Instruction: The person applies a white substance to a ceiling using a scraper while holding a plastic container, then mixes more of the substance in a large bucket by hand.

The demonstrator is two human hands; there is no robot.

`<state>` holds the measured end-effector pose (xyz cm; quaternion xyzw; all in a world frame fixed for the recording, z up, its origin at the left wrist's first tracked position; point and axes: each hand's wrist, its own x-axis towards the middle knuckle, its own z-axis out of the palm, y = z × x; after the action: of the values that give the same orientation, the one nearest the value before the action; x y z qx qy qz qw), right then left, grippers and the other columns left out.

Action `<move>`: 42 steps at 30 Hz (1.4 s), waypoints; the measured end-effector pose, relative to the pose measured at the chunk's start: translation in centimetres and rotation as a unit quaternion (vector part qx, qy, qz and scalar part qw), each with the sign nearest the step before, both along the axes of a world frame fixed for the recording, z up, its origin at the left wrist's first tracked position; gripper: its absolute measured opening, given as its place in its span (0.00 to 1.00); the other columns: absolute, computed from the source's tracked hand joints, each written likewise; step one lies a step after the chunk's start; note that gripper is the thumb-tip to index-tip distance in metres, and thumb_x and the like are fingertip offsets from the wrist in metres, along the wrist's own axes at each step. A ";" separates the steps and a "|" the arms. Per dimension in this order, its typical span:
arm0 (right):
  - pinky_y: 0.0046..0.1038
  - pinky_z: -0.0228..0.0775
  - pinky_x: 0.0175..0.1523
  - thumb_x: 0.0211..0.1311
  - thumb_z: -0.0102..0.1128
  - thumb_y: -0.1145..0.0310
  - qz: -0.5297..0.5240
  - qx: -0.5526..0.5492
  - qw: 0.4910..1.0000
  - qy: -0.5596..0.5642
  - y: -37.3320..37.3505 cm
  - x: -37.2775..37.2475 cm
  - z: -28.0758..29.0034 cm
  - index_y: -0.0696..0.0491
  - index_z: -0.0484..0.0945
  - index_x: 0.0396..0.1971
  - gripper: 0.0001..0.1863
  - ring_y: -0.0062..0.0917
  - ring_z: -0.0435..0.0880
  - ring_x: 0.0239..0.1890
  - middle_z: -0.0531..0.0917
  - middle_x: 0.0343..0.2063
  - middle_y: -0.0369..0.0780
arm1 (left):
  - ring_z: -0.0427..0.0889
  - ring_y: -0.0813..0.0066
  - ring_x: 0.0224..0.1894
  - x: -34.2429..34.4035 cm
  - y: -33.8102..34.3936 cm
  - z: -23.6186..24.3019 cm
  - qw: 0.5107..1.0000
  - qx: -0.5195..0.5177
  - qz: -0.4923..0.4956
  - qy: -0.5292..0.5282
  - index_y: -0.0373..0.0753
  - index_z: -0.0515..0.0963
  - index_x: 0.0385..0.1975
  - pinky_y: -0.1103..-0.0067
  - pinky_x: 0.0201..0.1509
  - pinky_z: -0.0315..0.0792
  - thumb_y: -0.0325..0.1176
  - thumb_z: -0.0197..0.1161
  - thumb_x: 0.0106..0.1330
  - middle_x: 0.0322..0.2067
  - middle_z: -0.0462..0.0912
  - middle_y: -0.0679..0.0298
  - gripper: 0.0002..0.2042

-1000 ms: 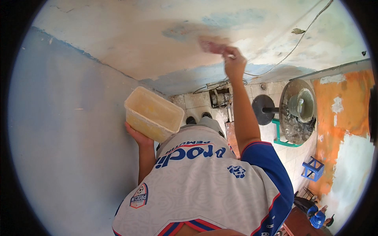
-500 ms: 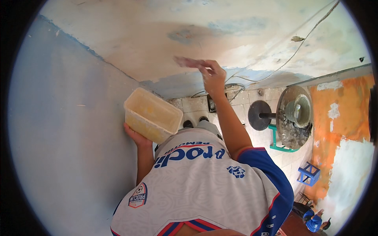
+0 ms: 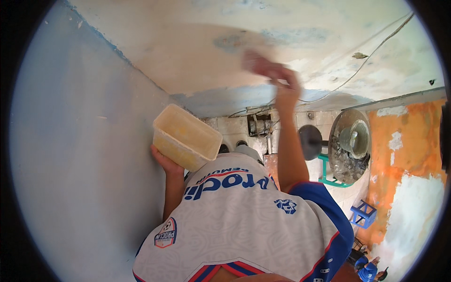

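My left hand [image 3: 167, 162] grips the lower left side of a pale, translucent rectangular plastic tub [image 3: 181, 157], held tilted in front of my body. Yellowish stains mark the tub; no clear contents show inside it. My right hand [image 3: 287, 87] is raised at the patchy cream-and-blue wall [image 3: 188, 61], fingers closed on a dark red flat piece [image 3: 256, 63]. Motion blurs that piece, so its kind is unclear. It is close to the wall, but whether it touches cannot be told.
A blue-grey wall [image 3: 84, 141] meets the patchy one at left. A cable [image 3: 371, 52] runs along the wall. At right are a round table [image 3: 341, 162] bearing a bucket [image 3: 355, 139], a green stool [image 3: 325, 171] and a blue stool [image 3: 364, 215]. A person [image 3: 366, 271] is at lower right.
My right hand has swept rightward along the wall with the dark red piece. My left hand still holds the tub, and the view has shifted slightly.
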<state>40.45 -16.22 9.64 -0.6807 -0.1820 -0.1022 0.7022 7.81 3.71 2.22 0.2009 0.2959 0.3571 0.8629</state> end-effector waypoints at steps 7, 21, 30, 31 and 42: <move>0.25 0.80 0.43 0.61 0.72 0.74 -0.139 -0.081 0.976 -0.143 1.1 6.1 0.7 0.57 0.83 0.46 0.14 0.24 0.85 0.40 0.87 0.40 0.39 | 0.69 0.57 0.69 0.6 0.1 1.3 1.000 -0.002 0.011 0.017 0.41 0.63 0.71 0.63 0.71 0.66 0.65 0.36 0.74 0.69 0.68 0.58 0.37; 0.24 0.82 0.43 0.62 0.72 0.73 -0.059 -0.107 0.991 -0.046 5.6 2.0 -1.1 0.59 0.82 0.44 0.13 0.23 0.85 0.42 0.86 0.40 0.39 | 0.70 0.58 0.69 1.1 -0.1 1.8 1.000 0.002 0.001 0.016 0.43 0.65 0.70 0.64 0.71 0.66 0.65 0.36 0.74 0.69 0.69 0.59 0.36; 0.27 0.82 0.44 0.60 0.63 0.85 0.012 0.033 0.999 -0.027 -4.6 3.6 0.7 0.59 0.81 0.46 0.14 0.23 0.84 0.42 0.84 0.40 0.38 | 0.68 0.58 0.70 0.6 0.2 0.8 1.000 -0.004 0.004 -0.013 0.42 0.64 0.71 0.64 0.71 0.65 0.63 0.37 0.75 0.69 0.69 0.59 0.35; 0.27 0.79 0.47 0.59 0.64 0.82 0.023 -0.066 0.998 0.000 -1.5 2.8 -2.2 0.58 0.82 0.46 0.15 0.24 0.85 0.44 0.86 0.38 0.39 | 0.68 0.59 0.70 0.7 0.2 0.7 0.999 -0.006 -0.013 -0.043 0.42 0.64 0.71 0.64 0.71 0.65 0.63 0.37 0.75 0.69 0.69 0.59 0.35; 0.24 0.80 0.46 0.69 0.65 0.72 -0.218 0.041 0.975 -0.019 -13.3 9.3 5.5 0.59 0.79 0.46 0.10 0.23 0.84 0.39 0.84 0.42 0.39 | 0.69 0.60 0.68 0.7 -0.7 -0.1 0.999 -0.002 0.017 -0.033 0.43 0.67 0.69 0.65 0.70 0.66 0.62 0.38 0.75 0.68 0.70 0.61 0.34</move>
<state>49.74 -29.51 15.19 -0.6726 -0.0383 -0.2732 0.6866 8.56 3.05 2.14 0.1821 0.2717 0.3771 0.8665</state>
